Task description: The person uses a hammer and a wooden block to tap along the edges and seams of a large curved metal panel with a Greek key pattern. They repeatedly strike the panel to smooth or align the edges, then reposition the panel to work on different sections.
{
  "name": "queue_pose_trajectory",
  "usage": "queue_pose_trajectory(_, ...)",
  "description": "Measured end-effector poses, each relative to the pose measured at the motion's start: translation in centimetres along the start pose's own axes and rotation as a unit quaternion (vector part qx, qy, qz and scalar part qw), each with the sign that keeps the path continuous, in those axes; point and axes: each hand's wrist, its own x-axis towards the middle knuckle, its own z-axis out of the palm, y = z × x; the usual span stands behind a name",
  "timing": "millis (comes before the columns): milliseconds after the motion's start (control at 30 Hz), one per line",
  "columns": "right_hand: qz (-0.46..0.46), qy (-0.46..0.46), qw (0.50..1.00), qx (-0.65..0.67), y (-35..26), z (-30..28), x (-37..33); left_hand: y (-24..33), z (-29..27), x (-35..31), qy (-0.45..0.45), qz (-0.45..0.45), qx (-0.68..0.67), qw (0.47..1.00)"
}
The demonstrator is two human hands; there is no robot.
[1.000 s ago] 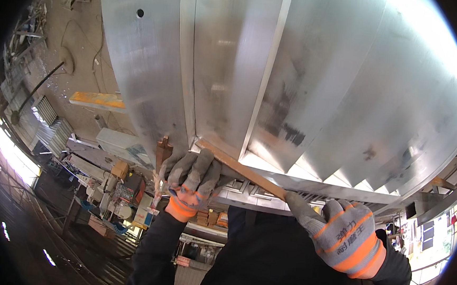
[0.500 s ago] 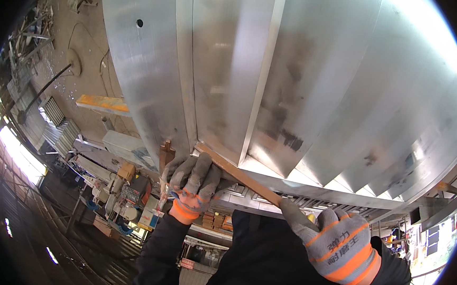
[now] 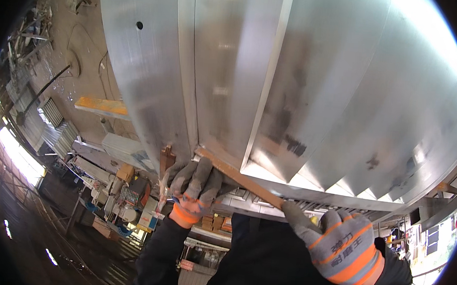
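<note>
A flat rust-brown bar [image 3: 244, 180] lies slantwise along the near edge of a large ribbed sheet-metal piece [image 3: 227, 89]. My right hand [image 3: 340, 245], in a grey and orange glove, closes round the bar's lower right end, thumb stretched along it. At the upper left end, my gloved left hand [image 3: 191, 185] curls its fingers against the bar, thumb below it; the palm side is hidden. Just left of those fingers, a notched rust-brown piece [image 3: 167, 157] stands at the sheet metal's edge. The bar's far tip touches a rib corner.
Stepped triangular folds [image 3: 302, 179] run rightward along the metal's near edge. Beyond its left side, a yellow-orange beam [image 3: 101, 106] lies over the floor. Lower left holds a cluttered bench with boxes [image 3: 125, 172]. A round-based stand [image 3: 74, 63] is farther left.
The sheet metal's ribs appear slightly farther right and lower in the picture. Both hands keep their holds, with the right hand and the bar shifted slightly right and down.
</note>
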Motion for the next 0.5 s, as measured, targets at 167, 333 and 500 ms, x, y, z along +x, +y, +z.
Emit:
queue_pose_trajectory(167, -0.020, 0.012, 1.000, -0.006, 0.4, 0.1, -0.1, 0.0, -0.4, 0.3, -0.004, 0.005, 0.001, 1.000)
queue_pose_trajectory(333, -0.023, 0.006, 0.999, 0.047, 0.5, 0.3, -0.2, 0.2, 0.4, 0.3, 0.011, -0.002, 0.012, 1.000)
queue_pose_trajectory(500, -0.021, 0.011, 1.000, 0.016, 0.3, 0.0, -0.2, -0.4, 0.7, -1.0, -0.004, 0.009, 0.024, 1.000)
